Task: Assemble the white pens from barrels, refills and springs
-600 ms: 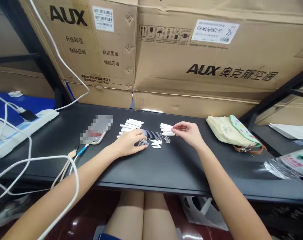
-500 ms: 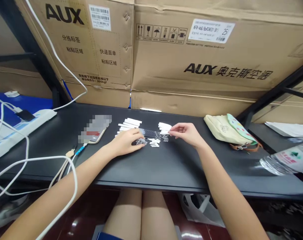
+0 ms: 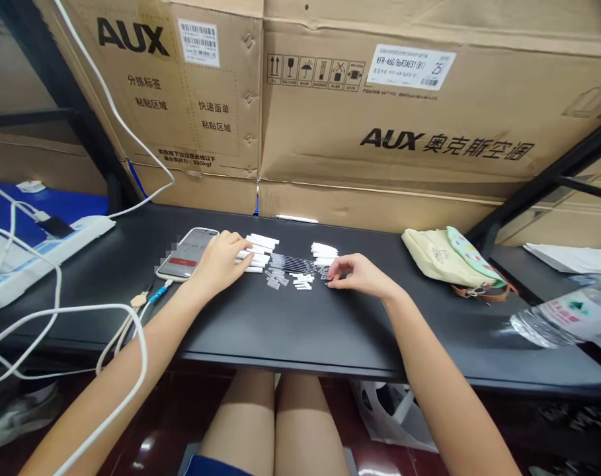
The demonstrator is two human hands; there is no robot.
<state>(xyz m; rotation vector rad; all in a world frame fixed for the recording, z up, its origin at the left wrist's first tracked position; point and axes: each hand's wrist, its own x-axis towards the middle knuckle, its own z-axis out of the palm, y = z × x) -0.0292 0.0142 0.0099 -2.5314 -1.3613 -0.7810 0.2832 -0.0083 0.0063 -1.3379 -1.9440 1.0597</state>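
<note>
My left hand [image 3: 224,258] rests on the near end of a row of long white tubes [image 3: 260,244] on the black table [image 3: 290,324], its fingers curled over them, beside a phone [image 3: 187,254]. My right hand [image 3: 354,274] lies low on the table with its fingertips pinched at small parts [image 3: 330,276] near a second stack of white tubes [image 3: 322,251]. Between my hands lie thin clear rods [image 3: 291,263], short white pieces [image 3: 301,283] and small clear pieces [image 3: 273,279]. Whether the right fingers hold a part is hidden.
Large AUX cardboard boxes [image 3: 379,125] stand along the back. White cables [image 3: 57,317] and a power strip [image 3: 42,248] lie at the left. A cream pouch [image 3: 443,258] sits to the right, and a plastic bottle [image 3: 558,320] lies at the far right.
My left hand moved left from the small clear pieces to the long white tubes. My right hand dropped from the second white stack down to the table surface.
</note>
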